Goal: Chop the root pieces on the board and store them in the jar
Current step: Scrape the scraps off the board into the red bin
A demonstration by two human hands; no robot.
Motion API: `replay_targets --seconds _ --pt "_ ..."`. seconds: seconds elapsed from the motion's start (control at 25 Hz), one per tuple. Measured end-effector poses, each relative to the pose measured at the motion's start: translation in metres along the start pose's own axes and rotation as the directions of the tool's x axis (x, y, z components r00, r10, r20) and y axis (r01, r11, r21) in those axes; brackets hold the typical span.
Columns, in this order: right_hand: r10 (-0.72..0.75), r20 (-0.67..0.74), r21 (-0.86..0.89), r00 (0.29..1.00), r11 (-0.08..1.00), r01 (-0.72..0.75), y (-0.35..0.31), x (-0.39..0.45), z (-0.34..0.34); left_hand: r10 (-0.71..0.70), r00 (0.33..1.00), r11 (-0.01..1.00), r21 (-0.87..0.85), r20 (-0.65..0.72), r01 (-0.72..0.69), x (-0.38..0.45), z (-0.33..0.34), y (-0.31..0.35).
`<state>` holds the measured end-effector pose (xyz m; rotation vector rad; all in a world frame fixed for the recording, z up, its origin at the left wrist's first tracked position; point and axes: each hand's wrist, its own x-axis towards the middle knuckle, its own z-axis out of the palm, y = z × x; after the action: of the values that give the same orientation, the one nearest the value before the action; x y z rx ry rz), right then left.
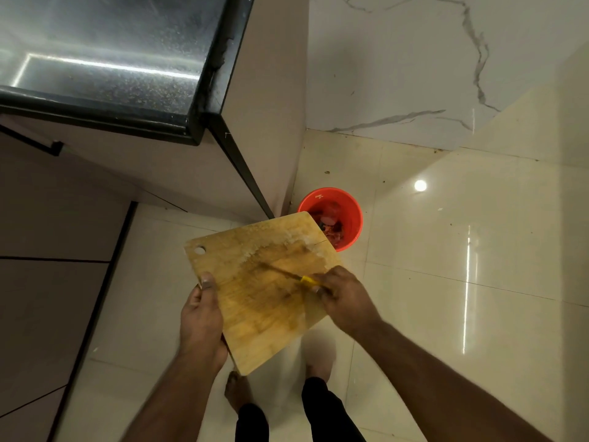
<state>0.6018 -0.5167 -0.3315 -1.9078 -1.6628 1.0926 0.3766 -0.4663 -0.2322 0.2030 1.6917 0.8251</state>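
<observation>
The head view looks steeply down, close over the wooden board (255, 291), to the tiled floor (446, 282).

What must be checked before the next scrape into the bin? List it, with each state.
1. Left hand grips the board edge: ok.
2. Right hand holds the knife, blade lying on the board: ok.
3. Board's far corner overlaps the bin rim: ok.
4. Scraps sit near that far corner, ready to slide off: ok.
5. Bin has room: cannot tell, it already holds waste and is partly hidden.
6. Feet stand apart from the bin: ok.
</observation>
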Motion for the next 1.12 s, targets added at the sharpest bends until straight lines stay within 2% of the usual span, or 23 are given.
replay_targets --seconds 0.04,0.12,0.16,0.24,0.32,0.36,0.4,0.48,0.52,0.56,0.64,0.68,0.72,0.76,0.8,0.84,0.88,0.92,0.96,1.04,1.12 --pt "0.138 -0.047 -0.037 0.989 0.990 -0.139 0.011 0.004 -0.006 0.001 1.000 1.000 -0.003 0.004 -0.001 -0.002 0.002 0.001" --pt "0.383 -0.173 -0.065 0.907 0.915 -0.399 0.025 0.013 -0.021 0.008 1.000 1.000 -0.010 0.003 -0.008 -0.005 0.003 0.001" --pt "0.398 -0.197 -0.033 0.896 0.911 -0.411 0.023 0.016 -0.024 0.015 1.000 1.000 -0.009 -0.003 -0.015 -0.006 0.004 0.001" --pt "0.187 -0.134 0.055 0.973 0.982 -0.181 0.002 0.017 -0.021 0.022 1.000 1.000 0.003 -0.018 -0.022 -0.007 0.006 0.000" --pt "-0.045 -0.002 0.055 0.999 0.997 0.045 -0.012 0.006 -0.007 0.020 1.000 1.000 0.019 -0.023 -0.020 -0.009 0.009 -0.002" --pt "-0.035 0.022 0.009 0.999 0.999 0.035 -0.007 0.005 -0.003 0.023 1.000 0.999 0.025 -0.020 -0.023 -0.011 0.009 -0.002" --pt "0.103 0.000 -0.025 0.995 0.994 -0.103 0.001 0.008 -0.005 0.028 0.999 0.999 0.028 -0.016 -0.027 -0.013 0.009 -0.002" --pt "0.436 -0.131 -0.025 0.890 0.896 -0.443 0.017 0.013 -0.014 0.038 0.999 0.999 0.031 -0.014 -0.037 -0.018 0.007 -0.002" --pt "0.456 -0.156 0.010 0.876 0.888 -0.460 0.018 0.013 -0.015 0.043 0.999 0.999 0.034 -0.019 -0.042 -0.019 0.005 -0.002" --pt "0.391 -0.145 0.034 0.909 0.920 -0.391 0.010 0.011 -0.015 0.046 0.999 0.998 0.037 -0.023 -0.046 -0.020 0.004 -0.002" --pt "0.195 -0.004 0.066 0.981 0.979 -0.195 -0.011 0.003 -0.012 0.052 0.998 0.998 0.044 -0.024 -0.051 -0.023 0.002 -0.001" --pt "0.149 0.051 0.059 0.987 0.987 -0.152 -0.016 -0.003 -0.010 0.054 0.998 0.998 0.043 -0.020 -0.053 -0.025 0.001 0.000" --pt "0.190 0.059 0.036 0.980 0.981 -0.192 -0.010 -0.006 -0.009 0.055 0.998 0.998 0.042 -0.015 -0.054 -0.027 0.000 0.002" --pt "0.309 0.018 0.018 0.951 0.951 -0.309 -0.001 -0.004 -0.012 0.056 0.998 0.998 0.040 -0.011 -0.055 -0.030 -0.002 0.005" --pt "0.472 -0.033 0.089 0.881 0.880 -0.467 0.009 0.000 -0.016 0.059 0.998 0.998 0.038 -0.007 -0.059 -0.033 -0.004 0.007" --pt "0.600 -0.046 0.245 0.798 0.782 -0.574 0.015 0.004 -0.021 0.064 0.998 0.997 0.034 -0.002 -0.064 -0.034 -0.006 0.010" --pt "0.661 -0.020 0.417 0.750 0.687 -0.595 0.019 0.010 -0.025 0.070 0.998 0.997 0.033 0.002 -0.070 -0.034 -0.010 0.012" --pt "0.677 0.047 0.545 0.734 0.599 -0.587 0.016 0.016 -0.030 0.074 0.997 0.997 0.032 0.004 -0.074 -0.034 -0.013 0.014" --pt "0.665 0.102 0.596 0.740 0.554 -0.580 0.012 0.023 -0.035 0.076 0.997 0.997 0.033 0.005 -0.076 -0.034 -0.016 0.015" --pt "0.656 0.140 0.546 0.741 0.573 -0.611 0.008 0.031 -0.041 0.071 0.997 0.997 0.037 0.006 -0.071 -0.032 -0.023 0.018" --pt "0.689 0.148 0.465 0.709 0.584 -0.665 0.017 0.037 -0.044 0.063 0.998 0.997 0.041 0.001 -0.063 -0.029 -0.031 0.020"
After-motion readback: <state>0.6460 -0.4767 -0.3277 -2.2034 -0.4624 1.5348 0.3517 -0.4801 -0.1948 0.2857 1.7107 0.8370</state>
